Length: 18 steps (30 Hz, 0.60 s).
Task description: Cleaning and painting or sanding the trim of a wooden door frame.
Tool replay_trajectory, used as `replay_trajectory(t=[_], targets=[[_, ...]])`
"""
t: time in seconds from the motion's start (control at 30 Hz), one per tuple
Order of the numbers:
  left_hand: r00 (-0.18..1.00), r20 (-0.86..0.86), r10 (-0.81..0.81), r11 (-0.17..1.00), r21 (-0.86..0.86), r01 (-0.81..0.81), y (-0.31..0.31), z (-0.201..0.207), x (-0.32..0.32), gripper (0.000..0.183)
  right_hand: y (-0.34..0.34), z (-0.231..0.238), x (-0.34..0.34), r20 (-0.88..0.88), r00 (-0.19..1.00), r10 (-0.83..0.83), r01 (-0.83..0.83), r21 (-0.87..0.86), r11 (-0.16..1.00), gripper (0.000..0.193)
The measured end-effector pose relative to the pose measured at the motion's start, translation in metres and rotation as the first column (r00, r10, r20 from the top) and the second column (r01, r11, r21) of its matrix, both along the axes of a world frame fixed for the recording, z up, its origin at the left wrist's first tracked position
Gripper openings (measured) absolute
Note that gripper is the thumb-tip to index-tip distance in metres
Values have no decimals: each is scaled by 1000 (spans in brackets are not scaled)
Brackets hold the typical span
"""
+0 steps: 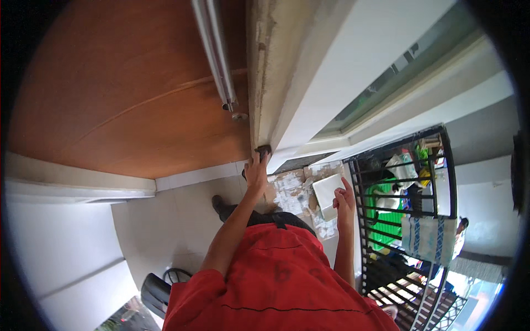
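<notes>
My left hand [255,175] reaches up to the narrow edge of a pale frame [259,94]. Its fingers are closed on a small dark block-like thing [263,150] pressed against that edge. My right hand [344,199] is raised, with the index finger pointing up and the other fingers curled. Behind its thumb side shows a white, tray-like rectangle [328,188]. Whether the right hand grips this rectangle or only overlaps it in view, I cannot tell.
An orange-brown door panel [143,71] with a long metal handle [216,55] stands left of the frame. Paint-marked cardboard [287,190] covers floor tiles. A black metal railing [406,198] with a cloth [428,238] rises at right, a person [460,234] beyond. A black chair [155,292] stands lower left.
</notes>
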State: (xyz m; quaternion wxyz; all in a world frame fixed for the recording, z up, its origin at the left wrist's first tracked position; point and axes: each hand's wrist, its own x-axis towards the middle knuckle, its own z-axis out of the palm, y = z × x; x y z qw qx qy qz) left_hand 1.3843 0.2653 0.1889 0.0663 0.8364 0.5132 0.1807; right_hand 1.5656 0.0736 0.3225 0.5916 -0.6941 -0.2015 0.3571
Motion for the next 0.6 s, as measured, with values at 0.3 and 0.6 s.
replay_trajectory(t=[0.3, 0.6], targets=[[946, 189, -262, 817, -478, 322, 10, 7, -64, 52, 20, -52, -80, -215, 976, 48, -69, -89, 994, 40], [661, 361, -658, 475, -482, 736, 51, 63, -80, 23, 114, -109, -196, -267, 951, -156, 157, -17, 987, 31]])
